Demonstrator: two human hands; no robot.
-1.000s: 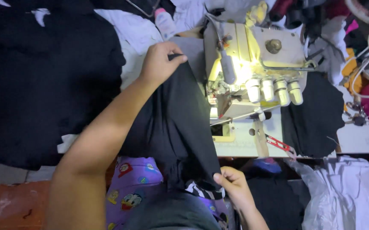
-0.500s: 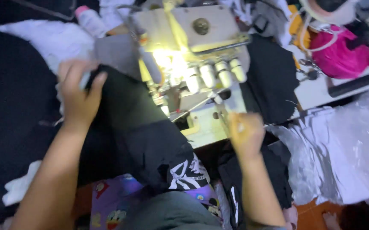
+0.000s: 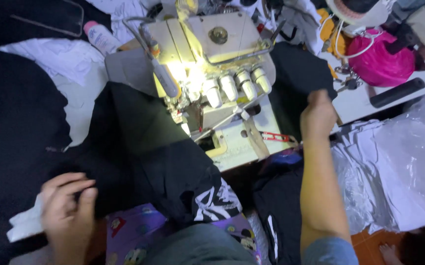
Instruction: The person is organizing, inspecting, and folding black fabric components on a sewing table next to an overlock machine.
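Left hand (image 3: 67,208) lies at the near-left of the sewing machine (image 3: 207,64), fingers curled and pinching the edge of the black cloth (image 3: 144,147), which runs from that hand up under the lit needle area of the machine. Right hand (image 3: 319,115) is to the right of the machine, closed in a fist on a second dark piece of cloth (image 3: 296,73) draped over the surface (image 3: 369,98) there. Risk, as a judgement: with the hands this far apart and only one on the cloth under the needle, the black cloth could drag or bunch at the machine and skew the seam; the loose fold hanging toward the lap could also catch. The red-handled snips (image 3: 277,137) lie at the front-right foot of the machine, close beside the right forearm, and might be knocked off the edge. Hard to make out: the needle and foot are lost in the lamp glare; black on black hides where one piece ends and the pile left of the machine begins; the left fingertips are partly tucked under cloth; the pink bag (image 3: 379,61) behind the right hand is partly covered.
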